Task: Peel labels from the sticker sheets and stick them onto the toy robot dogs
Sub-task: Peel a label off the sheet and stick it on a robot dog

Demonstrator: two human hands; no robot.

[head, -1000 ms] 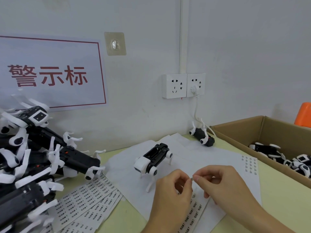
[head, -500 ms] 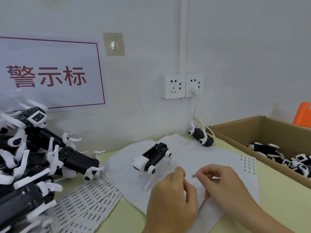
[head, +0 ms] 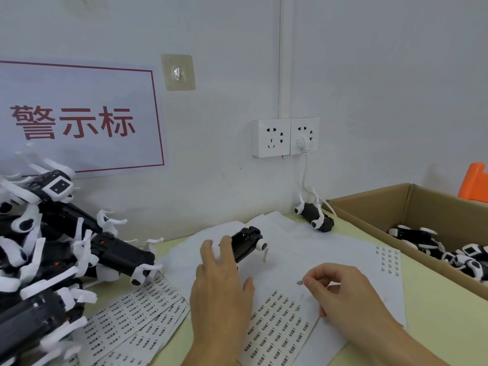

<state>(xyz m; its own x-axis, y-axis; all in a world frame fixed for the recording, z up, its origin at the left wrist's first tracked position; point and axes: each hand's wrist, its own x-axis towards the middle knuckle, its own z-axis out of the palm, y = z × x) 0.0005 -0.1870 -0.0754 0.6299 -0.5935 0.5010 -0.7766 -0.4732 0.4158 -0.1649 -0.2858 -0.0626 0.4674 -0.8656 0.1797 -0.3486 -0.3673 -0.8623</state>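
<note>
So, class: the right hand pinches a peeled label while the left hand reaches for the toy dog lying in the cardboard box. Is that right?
Not quite. The head view shows the left hand reaching for the toy dog that stands on the white paper in the middle of the table, not one in the cardboard box. The right hand does pinch a peeled label.

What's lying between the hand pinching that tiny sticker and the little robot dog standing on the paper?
In the head view, only bare white paper lies between the right hand, pinching the label, and the standing toy dog, which the left hand touches.
</note>
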